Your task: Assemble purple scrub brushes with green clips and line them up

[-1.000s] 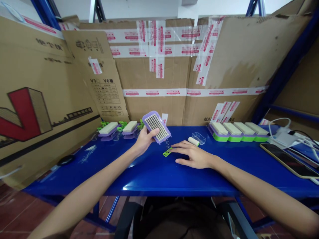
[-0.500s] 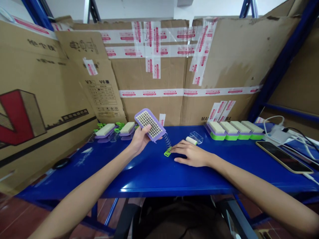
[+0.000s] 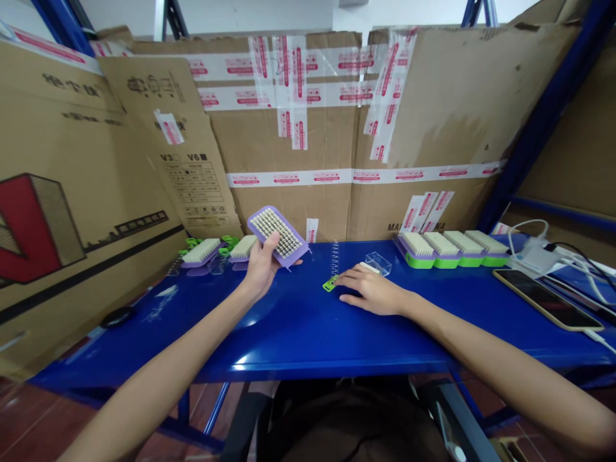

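Raised above the table, my left hand grips a purple brush plate with rows of white bristle tufts facing me, thumb over the bristles. My right hand lies palm down on the table with fingers stretched out. Its fingertips touch a small green clip. A thin metal spring stands upright at that clip, apart from the brush plate. Behind my right hand, a white cylinder is partly hidden by the fingers, beside a clear plastic box.
Several green-and-purple brushes stand in a row at the back right. Purple brush plates with green parts sit at the back left. A phone and white cables occupy the right side. Cardboard walls the blue table.
My left hand has moved slightly left and lower with the brush plate, away from the spring. The spring, earlier leaning toward the plate, now stands upright by the green clip.
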The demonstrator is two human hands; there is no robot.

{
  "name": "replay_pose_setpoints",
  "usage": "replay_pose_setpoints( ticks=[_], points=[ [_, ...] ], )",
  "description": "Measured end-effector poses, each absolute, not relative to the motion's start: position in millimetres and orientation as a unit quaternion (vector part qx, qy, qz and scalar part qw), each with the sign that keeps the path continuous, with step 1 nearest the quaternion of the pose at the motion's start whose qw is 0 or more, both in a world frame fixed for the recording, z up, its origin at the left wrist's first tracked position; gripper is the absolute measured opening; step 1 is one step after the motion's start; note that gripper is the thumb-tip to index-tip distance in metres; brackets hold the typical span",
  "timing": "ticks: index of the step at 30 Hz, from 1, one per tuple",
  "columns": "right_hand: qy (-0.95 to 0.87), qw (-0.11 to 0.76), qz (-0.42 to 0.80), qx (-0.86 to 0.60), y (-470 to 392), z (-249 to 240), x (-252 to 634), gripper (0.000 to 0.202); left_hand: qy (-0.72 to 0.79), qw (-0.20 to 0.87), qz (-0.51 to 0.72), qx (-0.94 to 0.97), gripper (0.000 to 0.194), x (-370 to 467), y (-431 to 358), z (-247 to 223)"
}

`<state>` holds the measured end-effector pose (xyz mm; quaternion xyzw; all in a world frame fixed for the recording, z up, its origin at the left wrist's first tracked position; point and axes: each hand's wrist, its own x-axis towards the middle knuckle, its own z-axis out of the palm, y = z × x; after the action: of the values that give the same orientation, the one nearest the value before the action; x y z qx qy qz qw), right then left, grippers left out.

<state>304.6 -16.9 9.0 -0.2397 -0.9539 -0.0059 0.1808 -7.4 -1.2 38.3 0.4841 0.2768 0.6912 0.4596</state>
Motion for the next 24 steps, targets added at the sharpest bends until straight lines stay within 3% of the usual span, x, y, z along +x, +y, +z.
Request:
replay_pose_setpoints(
  ticks=[24],
  points=[
    [-0.950, 0.181, 0.009, -0.253, -14.3, 9.0, 308.1, 0.036, 0.306, 0.445, 0.668, 0.512, 0.068, -5.9, 0.2, 31.2]
  ],
)
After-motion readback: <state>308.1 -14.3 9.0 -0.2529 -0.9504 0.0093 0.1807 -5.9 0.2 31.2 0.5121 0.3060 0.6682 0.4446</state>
